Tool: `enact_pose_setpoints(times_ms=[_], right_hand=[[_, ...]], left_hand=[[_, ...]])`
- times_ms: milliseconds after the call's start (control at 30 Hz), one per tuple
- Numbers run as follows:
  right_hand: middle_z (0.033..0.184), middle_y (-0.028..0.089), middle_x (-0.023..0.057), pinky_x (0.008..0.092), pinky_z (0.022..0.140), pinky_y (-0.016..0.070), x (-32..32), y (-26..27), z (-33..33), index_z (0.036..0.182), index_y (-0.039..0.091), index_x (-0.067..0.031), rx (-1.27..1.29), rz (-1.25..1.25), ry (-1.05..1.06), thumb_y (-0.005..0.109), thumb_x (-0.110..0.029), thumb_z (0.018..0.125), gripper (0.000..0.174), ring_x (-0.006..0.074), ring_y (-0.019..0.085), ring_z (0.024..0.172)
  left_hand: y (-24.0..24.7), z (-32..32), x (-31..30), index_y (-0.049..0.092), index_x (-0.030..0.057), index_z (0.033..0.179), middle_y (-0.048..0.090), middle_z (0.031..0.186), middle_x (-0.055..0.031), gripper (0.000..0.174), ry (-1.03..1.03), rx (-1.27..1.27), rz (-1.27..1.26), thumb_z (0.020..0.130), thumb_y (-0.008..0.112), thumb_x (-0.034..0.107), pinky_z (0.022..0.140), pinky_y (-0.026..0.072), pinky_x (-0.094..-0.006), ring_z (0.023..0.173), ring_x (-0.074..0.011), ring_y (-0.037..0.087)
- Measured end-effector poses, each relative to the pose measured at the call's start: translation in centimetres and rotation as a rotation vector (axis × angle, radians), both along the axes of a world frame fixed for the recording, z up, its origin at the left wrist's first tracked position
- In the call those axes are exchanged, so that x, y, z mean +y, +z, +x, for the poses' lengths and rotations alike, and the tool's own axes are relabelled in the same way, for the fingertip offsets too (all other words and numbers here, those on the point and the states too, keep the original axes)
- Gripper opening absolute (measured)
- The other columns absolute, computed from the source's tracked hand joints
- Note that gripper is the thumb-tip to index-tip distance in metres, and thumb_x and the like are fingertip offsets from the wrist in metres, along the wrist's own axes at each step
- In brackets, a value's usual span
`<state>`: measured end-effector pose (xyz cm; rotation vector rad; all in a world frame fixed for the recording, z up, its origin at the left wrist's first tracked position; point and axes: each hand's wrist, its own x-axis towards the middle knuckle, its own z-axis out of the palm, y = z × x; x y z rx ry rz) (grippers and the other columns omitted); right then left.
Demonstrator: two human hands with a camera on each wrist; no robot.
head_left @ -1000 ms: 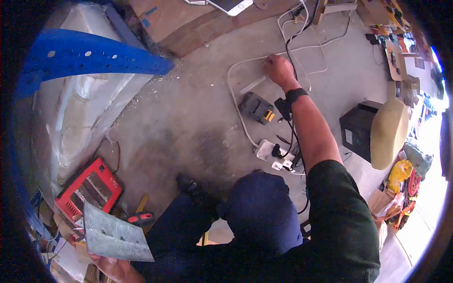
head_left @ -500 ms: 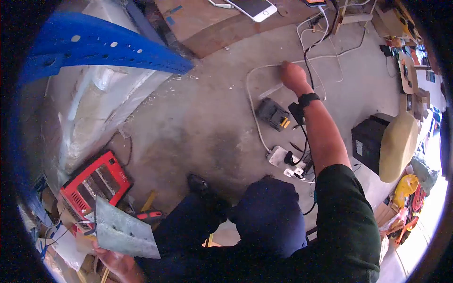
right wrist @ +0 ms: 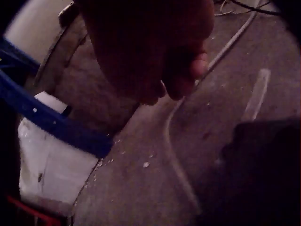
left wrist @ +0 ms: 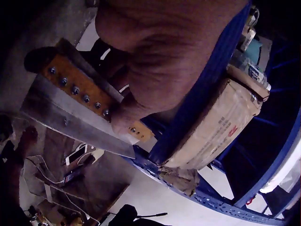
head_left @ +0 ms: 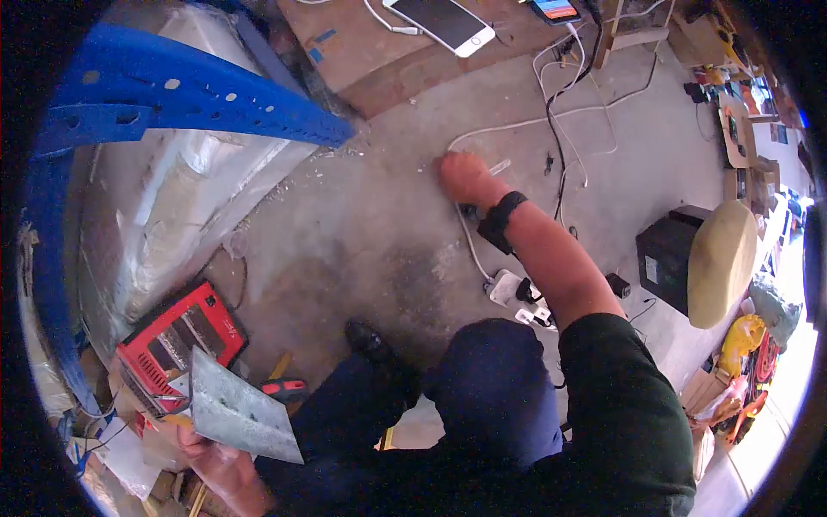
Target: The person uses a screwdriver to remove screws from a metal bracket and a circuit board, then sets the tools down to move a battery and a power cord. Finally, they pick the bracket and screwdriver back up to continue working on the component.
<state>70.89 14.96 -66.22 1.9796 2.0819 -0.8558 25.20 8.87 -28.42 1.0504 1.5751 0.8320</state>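
With the left hand (head_left: 215,461), low at the left side, grips a grey metal plate (head_left: 237,414) by its lower edge (fingers curled behind it, thumb pressed on the face, as seen from the left wrist). Holds the plate tilted, one corner pointing up, just in front of a red case (head_left: 177,340) lying on the floor (head_left: 362,233).

With the right hand (head_left: 461,177), reaches far forward and down to the floor, arm stretched out. Cannot tell if this hand grasps anything: fingers bent downward with tips close together, but too dark in the right wrist view. Hovers just beside a white cable (head_left: 517,125) (touching or apart, cannot say) and near a clear strip (head_left: 498,165) lying flat on the concrete. Wears a black band on this wrist.

Follows, this cable, a curve from the hand back to a white socket block (head_left: 506,287) beside the forearm. Further around: a blue rail (head_left: 198,95) with holes at the upper left, a phone (head_left: 439,21) on a brown board (head_left: 362,43) at the top, a black box (head_left: 663,258) at the right, well apart from both hands.
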Motion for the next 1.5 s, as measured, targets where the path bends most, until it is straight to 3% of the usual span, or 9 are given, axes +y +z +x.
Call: enact_pose_setpoints(times_ms=[167, 267, 400, 633, 833, 933, 1100, 1167, 1500], right_hand=[[0.088, 0.071, 0.0175, 0.0456, 0.071, 0.0571, -0.5, 4.0, -0.4, 0.091, 0.069, -0.0034, -0.020, -0.054, 0.057, 0.058, -0.013, 0.080, 0.019, 0.0345, 0.070, 0.086], [0.091, 0.071, 0.0184, 0.0453, 0.074, 0.0561, 0.2, 9.1, -1.2, 0.092, 0.069, -0.0031, 0.036, -0.162, 0.194, 0.057, -0.011, 0.080, 0.018, 0.0342, 0.069, 0.090], [0.100, 0.069, 0.0191, 0.0488, 0.082, 0.0514, 1.4, 20.1, -4.5, 0.099, 0.067, -0.0027, 0.755, -0.113, 0.234, 0.062, -0.024, 0.085, 0.026, 0.0403, 0.065, 0.095], [0.090, 0.069, 0.0136, 0.0356, 0.076, 0.0525, -1.1, 32.0, -12.1, 0.119, 0.060, -0.0041, 1.364, -0.348, 0.227, 0.069, -0.026, 0.085, 0.041, 0.0186, 0.066, 0.084], [0.092, 0.067, 0.0061, 0.0306, 0.077, 0.0493, -2.6, 30.4, -13.6, 0.117, 0.063, -0.0023, 1.045, -0.518, 0.210, 0.064, -0.018, 0.084, 0.036, 0.0124, 0.059, 0.084], [0.108, 0.069, 0.0089, 0.0311, 0.091, 0.0481, -5.3, 27.0, -15.2, 0.119, 0.065, 0.0013, 1.515, -0.662, -0.106, 0.068, -0.018, 0.079, 0.044, 0.0170, 0.062, 0.100], [0.114, 0.067, 0.0108, 0.0328, 0.094, 0.0480, -5.3, 25.9, -15.1, 0.121, 0.063, 0.0012, 1.591, -0.756, -0.182, 0.063, -0.019, 0.087, 0.040, 0.0193, 0.062, 0.104], [0.121, 0.064, 0.0122, 0.0375, 0.097, 0.0486, -5.1, 25.3, -15.1, 0.125, 0.059, -0.0008, 1.801, -0.888, -0.594, 0.057, -0.023, 0.095, 0.038, 0.0237, 0.062, 0.109], [0.129, 0.060, 0.0103, 0.0390, 0.099, 0.0482, -5.5, 25.5, -16.1, 0.135, 0.051, -0.0058, 1.769, -0.793, -0.655, 0.044, -0.037, 0.104, 0.045, 0.0231, 0.060, 0.115]], left_hand=[[-0.4, 0.2, 0.0, 0.057, -0.0028, 0.119, 0.065, 0.110, -0.0113, 0.068, 0.043, -0.052, -0.047, 0.065, 0.089, 0.021, 0.090, 0.0524, -0.0411, 0.098, -0.0244, 0.065], [-0.5, 2.5, 0.6, 0.055, -0.0017, 0.121, 0.065, 0.108, -0.0094, 0.051, -0.014, -0.050, 0.051, 0.072, 0.070, 0.007, 0.084, 0.0535, -0.0366, 0.094, -0.0235, 0.066], [-0.5, 4.9, 1.5, 0.056, -0.0074, 0.123, 0.066, 0.115, -0.0126, 0.071, -0.058, -0.151, 0.011, 0.059, 0.083, 0.012, 0.094, 0.0503, -0.0389, 0.105, -0.0256, 0.064], [0.4, 10.4, 2.6, 0.056, -0.0062, 0.129, 0.067, 0.116, -0.0160, 0.082, -0.205, -0.464, -0.021, 0.060, 0.093, 0.015, 0.092, 0.0529, -0.0390, 0.104, -0.0247, 0.067], [-2.7, 10.5, 3.8, 0.053, -0.0067, 0.132, 0.066, 0.119, -0.0174, 0.068, -0.294, -0.640, -0.115, 0.071, 0.081, 0.004, 0.094, 0.0526, -0.0387, 0.105, -0.0257, 0.066], [-3.4, 11.0, 3.7, 0.053, -0.0065, 0.132, 0.066, 0.119, -0.0172, 0.064, -0.260, -0.689, -0.207, 0.073, 0.078, 0.002, 0.095, 0.0520, -0.0383, 0.106, -0.0253, 0.066], [-4.1, 11.4, 3.6, 0.054, -0.0047, 0.131, 0.066, 0.118, -0.0161, 0.055, -0.187, -0.712, -0.238, 0.080, 0.073, -0.001, 0.096, 0.0512, -0.0370, 0.108, -0.0233, 0.064], [-3.8, 11.7, 3.7, 0.055, -0.0038, 0.130, 0.066, 0.116, -0.0148, 0.051, -0.161, -0.718, -0.201, 0.082, 0.072, -0.001, 0.095, 0.0512, -0.0355, 0.106, -0.0218, 0.064], [-3.4, 12.5, 3.4, 0.057, -0.0045, 0.126, 0.067, 0.110, -0.0098, 0.050, -0.083, -0.648, -0.192, 0.081, 0.077, 0.001, 0.090, 0.0517, -0.0311, 0.101, -0.0167, 0.064]])
